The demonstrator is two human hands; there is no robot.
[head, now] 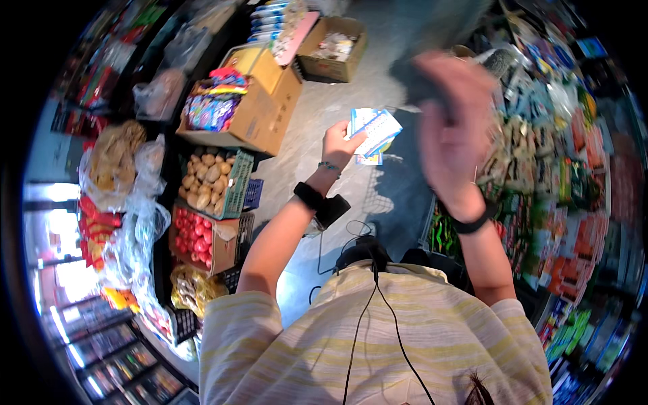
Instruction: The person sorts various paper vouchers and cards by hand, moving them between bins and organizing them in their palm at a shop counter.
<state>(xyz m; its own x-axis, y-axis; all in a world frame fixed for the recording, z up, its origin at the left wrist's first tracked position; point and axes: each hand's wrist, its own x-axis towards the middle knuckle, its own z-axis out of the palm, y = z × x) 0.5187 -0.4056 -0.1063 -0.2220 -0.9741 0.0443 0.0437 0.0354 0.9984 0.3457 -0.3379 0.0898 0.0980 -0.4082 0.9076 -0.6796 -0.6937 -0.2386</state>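
Observation:
Over the grey floor, my left hand (338,147) grips a fan of blue-and-white printed cards or flat packets (377,130), its thumb lying across them. Another small piece with a blue border (369,159) shows below the fan. My right hand (453,121) is raised on the right, close to the camera and apart from the cards. It is strongly blurred, with a dark gap between thumb and fingers, so I cannot tell whether it holds anything. Black bands (310,196) circle both wrists, and a dark device (331,210) sits at the left one.
On the left stand a green crate of potatoes (207,177), a box of red tomatoes or similar produce (192,235) and a carton of colourful snack bags (215,109). An open carton (331,50) sits ahead on the floor. Packaged goods (521,152) line the right side.

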